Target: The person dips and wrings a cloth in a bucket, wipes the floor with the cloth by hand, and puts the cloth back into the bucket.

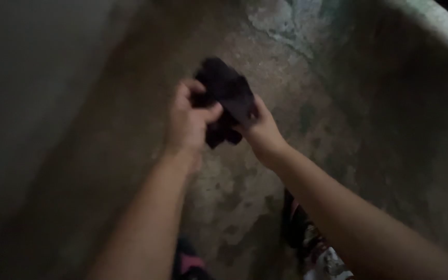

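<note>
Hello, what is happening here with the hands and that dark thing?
A person holds a small dark cloth in both bare hands over a stained concrete floor. The left hand grips one side in a closed fist, and the right hand holds the other side from below. The cloth is bunched between them, off the floor. The light is dim, so finer detail is unclear.

- Both forearms are bare from wrist to elbow; no sleeves, watch or bands show.
- The left hand [189, 116] and the right hand [262, 127] wear no gloves or rings.
- Near the bottom edge, a patterned garment [315, 249] with pink and white patches shows, blurred.
</note>
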